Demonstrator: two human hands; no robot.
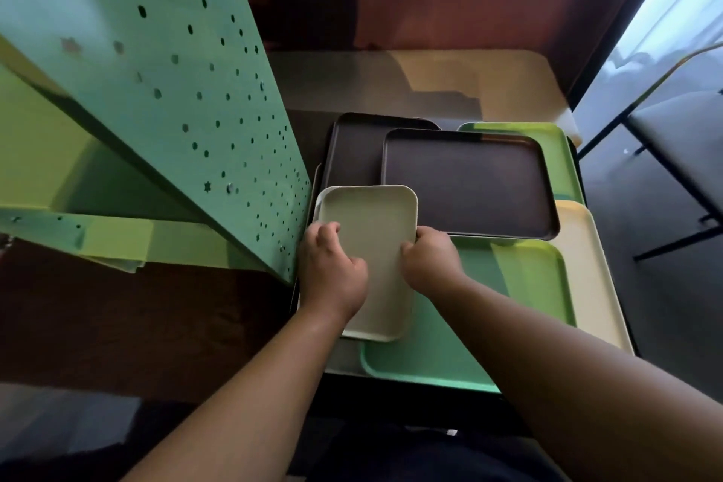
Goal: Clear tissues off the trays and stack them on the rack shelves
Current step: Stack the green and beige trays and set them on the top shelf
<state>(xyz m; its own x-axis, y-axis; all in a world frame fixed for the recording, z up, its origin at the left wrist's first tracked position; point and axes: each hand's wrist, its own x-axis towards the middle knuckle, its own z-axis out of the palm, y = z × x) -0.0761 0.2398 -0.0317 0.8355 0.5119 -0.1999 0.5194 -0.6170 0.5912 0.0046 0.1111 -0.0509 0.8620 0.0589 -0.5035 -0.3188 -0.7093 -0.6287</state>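
green rack (pixel 164 90) left, dark trays (pixel 469 184) beyond held tray (pixel 375 223)

A pale cream tray (pixel 371 231) lies among dark brown trays (pixel 469 184) and bright green trays (pixel 520 278); the mint-green rack panel (pixel 187 90) is dotted with dark holes and stars.

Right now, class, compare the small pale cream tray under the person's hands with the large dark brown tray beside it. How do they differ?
The small pale cream tray is light-coloured; the large dark brown tray is near black. The cream tray is clearly smaller than the brown one. The left hand and right hand grip the cream tray's long edges, while nothing touches the brown tray. Both are empty, rounded rectangles with raised rims.
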